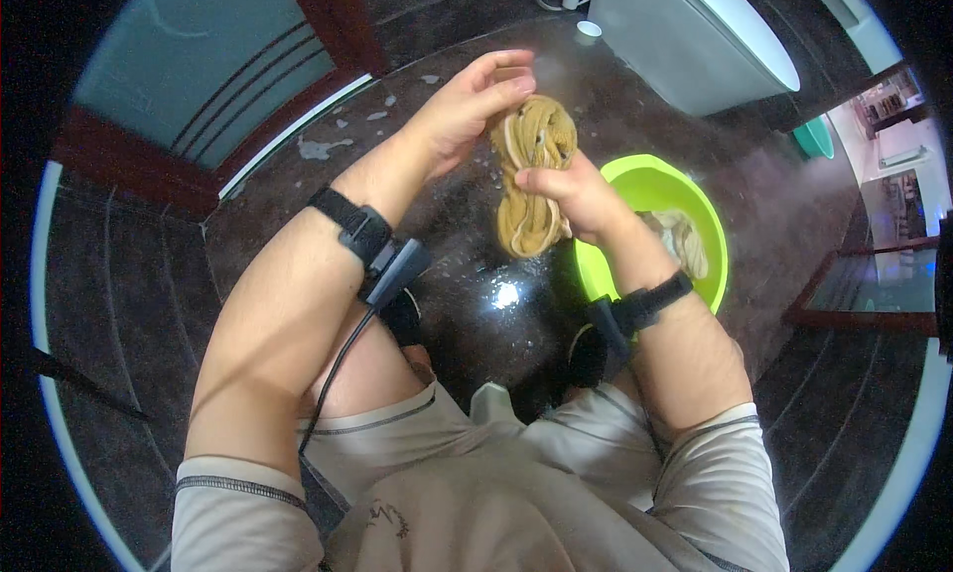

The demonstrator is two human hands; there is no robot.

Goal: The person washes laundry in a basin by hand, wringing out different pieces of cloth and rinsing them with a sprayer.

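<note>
My right hand (577, 192) grips a folded, rolled-up mustard-brown cloth (525, 226) around its middle, with the thumb across the front. The cloth has pale edging and a fuzzy, towel-like surface. My left hand (484, 99) is at the cloth's upper end, fingers curved and holding nothing. Its thumb lies close above the cloth; whether it touches is hard to tell. Beyond my right wrist a lime-green plastic basin (713, 215) stands on the floor, partly hidden by my forearm. Pale crumpled cloths (689, 241) lie inside it.
The dark floor (461, 274) is wet, with whitish puddles (320, 148) at the left. A framed glass door (216, 73) stands at upper left. A large white fixture (663, 44) stands at the top right, near a small white cup-like object (588, 29). Farther right is a teal basin (815, 137).
</note>
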